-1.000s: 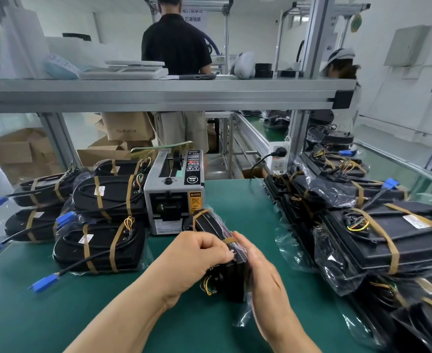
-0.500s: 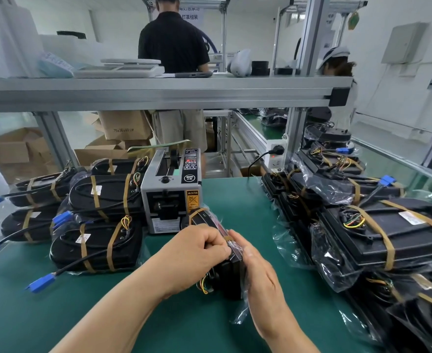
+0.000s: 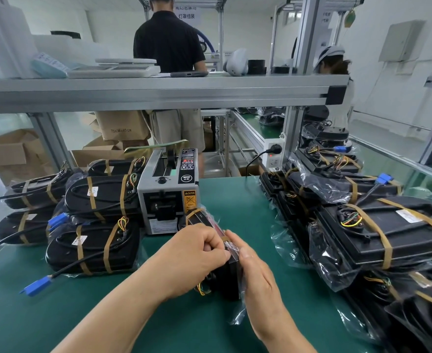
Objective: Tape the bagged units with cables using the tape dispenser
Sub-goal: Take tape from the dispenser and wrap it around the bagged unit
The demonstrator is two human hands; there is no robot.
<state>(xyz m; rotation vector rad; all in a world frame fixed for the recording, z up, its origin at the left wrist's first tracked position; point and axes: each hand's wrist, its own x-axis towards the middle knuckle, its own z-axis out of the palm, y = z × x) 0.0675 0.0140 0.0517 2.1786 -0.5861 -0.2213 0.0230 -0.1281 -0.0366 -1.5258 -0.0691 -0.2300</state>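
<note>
Moved: left hand [image 3: 194, 253], right hand [image 3: 257, 273] and the black oblong bagged unit [image 3: 230, 278] in clear plastic sit slightly nearer the grey box-shaped tape dispenser [image 3: 168, 192] than a second ago. The unit's far end now overlaps the dispenser's lower right corner in the view. The grip looks unchanged.
Unit: stands on its long edge on the green table mat [image 3: 235, 200], just in front of the dispenser, between the two hands. Thin coloured wires [image 3: 202, 289] show at its near end.
Tape: a brown tape strip [image 3: 225, 238] crosses the unit's top edge where the fingertips meet; another band wraps the far end.
Left hand: fingers curled, pinching the unit's top edge at the strip.
Right hand: close against the left, holding the unit from the right with thumb and forefinger at the top edge; its other fingers are hidden.
Left of dispenser: stack of taped black units [image 3: 95, 248] with black cables ending in blue plastic connectors [image 3: 35, 287].
Right side: larger heap of bagged black units [image 3: 377, 233], some banded with brown tape.
Above: grey aluminium shelf rail [image 3: 159, 91] spans the bench.
Behind: white wall socket [image 3: 273, 154] with a black plug, brown cardboard boxes [image 3: 122, 124], a person in a black shirt [image 3: 169, 39] facing away, and a person in a white cap [image 3: 333, 62].
</note>
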